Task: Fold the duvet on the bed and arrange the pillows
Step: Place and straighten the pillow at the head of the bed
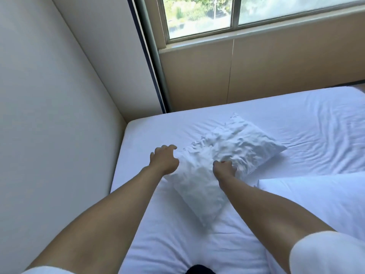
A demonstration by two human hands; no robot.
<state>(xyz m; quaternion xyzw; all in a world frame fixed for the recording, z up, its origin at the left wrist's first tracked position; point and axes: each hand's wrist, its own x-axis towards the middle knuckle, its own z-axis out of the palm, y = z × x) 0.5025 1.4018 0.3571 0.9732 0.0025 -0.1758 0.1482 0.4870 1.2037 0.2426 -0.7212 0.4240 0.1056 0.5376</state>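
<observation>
On the bed (pixel 296 119), the right hand (pixel 225 168) is clenched on the pillow (pixel 221 155); the left hand (pixel 165 159), fingers curled apart, hovers at its edge.

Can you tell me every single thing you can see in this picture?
pillow: one, white, crumpled, lying slantwise on the bed
bed: one, white sheet, in the corner by the wall
duvet: one, white, at the right edge of the bed
wall: one, cream, left of the bed
window: one, grey frame, greenery outside, above the bed
panel: tan, below the window
left hand: fingers curled, at the pillow's left edge
right hand: fingers closed on the pillow's near side
</observation>
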